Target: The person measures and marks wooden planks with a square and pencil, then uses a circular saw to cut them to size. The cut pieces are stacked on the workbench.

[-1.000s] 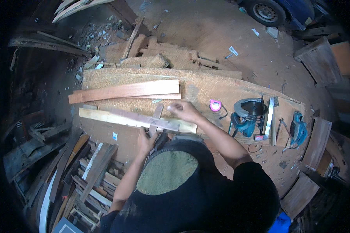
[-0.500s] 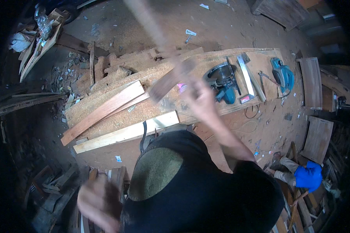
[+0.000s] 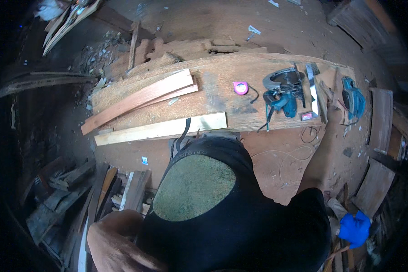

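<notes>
Right hand [image 3: 334, 111], arm extended to the far right of the tabletop [image 3: 222, 81], grip closed on a narrow wood strip [image 3: 324, 97], having left the pale plank [image 3: 161, 129] it pressed a second ago. The strip lies between circular saw [image 3: 281, 90] and blue power tool [image 3: 353, 97]. Left hand: out of view, down at the person's side; grip cannot be told.

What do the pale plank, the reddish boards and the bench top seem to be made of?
Pale plank: light softwood, it seems, sawn and unfinished. Reddish boards: darker red-brown timber, bare, with visible grain. Bench top: worn wooden board, coated in sawdust; its type is unclear.
</notes>
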Available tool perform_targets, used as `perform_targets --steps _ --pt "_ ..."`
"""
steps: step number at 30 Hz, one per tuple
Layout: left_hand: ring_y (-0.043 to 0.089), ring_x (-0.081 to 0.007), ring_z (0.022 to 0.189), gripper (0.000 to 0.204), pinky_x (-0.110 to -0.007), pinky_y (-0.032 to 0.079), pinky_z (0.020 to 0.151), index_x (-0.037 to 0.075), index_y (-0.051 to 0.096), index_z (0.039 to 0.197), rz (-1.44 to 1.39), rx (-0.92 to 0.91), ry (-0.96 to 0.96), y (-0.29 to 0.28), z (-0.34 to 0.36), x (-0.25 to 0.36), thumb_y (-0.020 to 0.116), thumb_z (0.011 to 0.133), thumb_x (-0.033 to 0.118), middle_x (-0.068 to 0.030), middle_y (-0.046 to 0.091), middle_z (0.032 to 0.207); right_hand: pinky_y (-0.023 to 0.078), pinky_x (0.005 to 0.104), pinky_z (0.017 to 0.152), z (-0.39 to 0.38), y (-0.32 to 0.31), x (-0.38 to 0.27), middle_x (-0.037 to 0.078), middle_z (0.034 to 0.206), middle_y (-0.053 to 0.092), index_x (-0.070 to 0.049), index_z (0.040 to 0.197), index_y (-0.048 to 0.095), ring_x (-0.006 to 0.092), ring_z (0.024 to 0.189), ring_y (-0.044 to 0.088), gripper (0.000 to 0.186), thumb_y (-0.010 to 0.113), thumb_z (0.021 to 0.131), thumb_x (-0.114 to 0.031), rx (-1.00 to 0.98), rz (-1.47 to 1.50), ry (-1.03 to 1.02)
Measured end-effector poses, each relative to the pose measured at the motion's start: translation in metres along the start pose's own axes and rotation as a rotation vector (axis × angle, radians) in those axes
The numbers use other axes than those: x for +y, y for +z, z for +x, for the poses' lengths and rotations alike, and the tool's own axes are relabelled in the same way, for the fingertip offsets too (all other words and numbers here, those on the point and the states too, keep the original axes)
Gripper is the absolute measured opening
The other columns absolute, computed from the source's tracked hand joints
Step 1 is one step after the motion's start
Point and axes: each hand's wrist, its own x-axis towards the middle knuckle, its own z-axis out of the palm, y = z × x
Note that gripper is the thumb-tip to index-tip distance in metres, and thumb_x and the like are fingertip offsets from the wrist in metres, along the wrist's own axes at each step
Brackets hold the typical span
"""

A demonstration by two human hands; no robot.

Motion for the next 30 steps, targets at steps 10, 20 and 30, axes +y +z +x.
perform_targets --steps 10,20,30 --pt "0.064 -0.0257 0.092 0.022 -0.040 0.051 0.082 -0.001 0.068 0.099 0.115 0.150 -0.173 0.054 -0.014 0.038 0.062 0.100 0.021 -0.0118 0.067 0.103 0.052 0.0441 0.095 -0.213 -0.019 -0.322 0.017 0.105 0.071 0.004 0.114 0.072 0.0307 0.097 0.068 0.028 0.074 0.096 -0.017 0.039 0.718 -0.733" --pt "0.062 -0.0176 0.111 0.025 -0.032 0.049 0.086 0.009 0.073 0.108 0.296 0.656 -0.021 0.161 0.001 0.060 0.066 0.104 0.032 -0.0064 0.070 0.119 0.036 0.0544 0.119 -0.468 0.185 -0.352 0.028 0.150 0.046 0.007 0.158 0.032 0.0433 0.137 0.049 0.109 0.087 0.078 -0.044 -0.730 -0.127 -1.556" --pt "0.062 -0.0160 0.087 0.043 -0.032 0.047 0.083 0.009 0.072 0.103 0.720 1.002 0.013 0.336 0.023 0.066 0.061 0.105 0.051 -0.0044 0.071 0.101 0.055 0.0512 0.097 -0.465 0.147 -0.388 0.026 0.121 0.063 0.003 0.130 0.062 0.0449 0.115 0.062 0.084 0.087 0.065 -0.045 -0.819 -0.015 -1.602"
